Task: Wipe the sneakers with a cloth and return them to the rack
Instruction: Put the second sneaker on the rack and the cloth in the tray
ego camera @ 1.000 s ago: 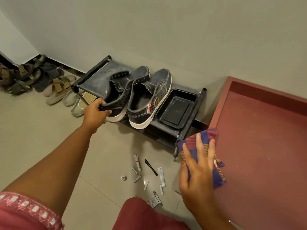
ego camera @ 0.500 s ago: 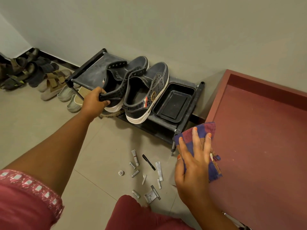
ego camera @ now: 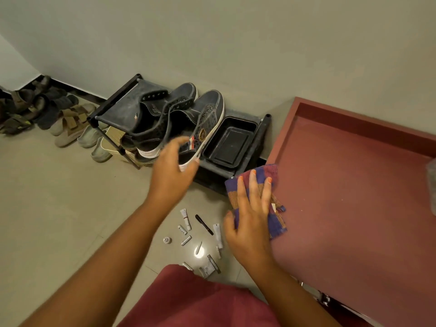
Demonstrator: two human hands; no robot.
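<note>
Two dark sneakers (ego camera: 179,119) sit side by side on the top shelf of the low black rack (ego camera: 113,107), toes toward the wall, heels toward us. Our left hand (ego camera: 172,166) is at the heel of the right-hand sneaker, blurred with motion, fingers loosely curved around the white sole edge; we cannot tell whether they grip it or only hover there. Our right hand (ego camera: 250,208) lies flat, fingers straight and spread, pressing the striped purple and red cloth (ego camera: 259,185) onto the near corner of the reddish tabletop (ego camera: 354,185). The cloth is well apart from both shoes, so no wiping is under way.

We judge that the task stands either near its end or near its start: both sneakers are on the rack, and the pictures do not show whether they are clean. If they are wiped, only letting go is left; if not, one must come off and meet the cloth.

Beside the sneakers sits a black tray (ego camera: 228,145). Small tubes and a pen (ego camera: 204,224) lie scattered on the floor, and sandals (ego camera: 68,123) line the wall.
</note>
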